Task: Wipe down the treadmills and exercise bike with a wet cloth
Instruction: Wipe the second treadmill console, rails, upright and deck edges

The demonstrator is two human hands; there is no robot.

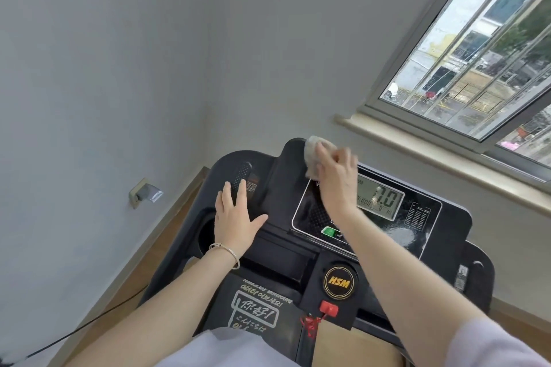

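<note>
right hand (pixel 334 176) fingers clamped on cloth (pixel 313 152) at treadmill console (pixel 298 253) top; left hand (pixel 235 217) flat on console, fingers apart

I seem to be in a spare home exercise room: black treadmill console (pixel 441 217), bare grey walls (pixel 104 68), wooden floor (pixel 167 247), barred window (pixel 477 53).

Soft, even daylight comes through the window (pixel 477 53) at upper right, leaving the grey walls (pixel 104 68) dim and flat. Pale glare smears the glossy treadmill console (pixel 399 235). The right hand (pixel 337 176) and cloth (pixel 313 152) are motion-blurred. Wide-angle distortion tilts and bends lines near the edges.
</note>
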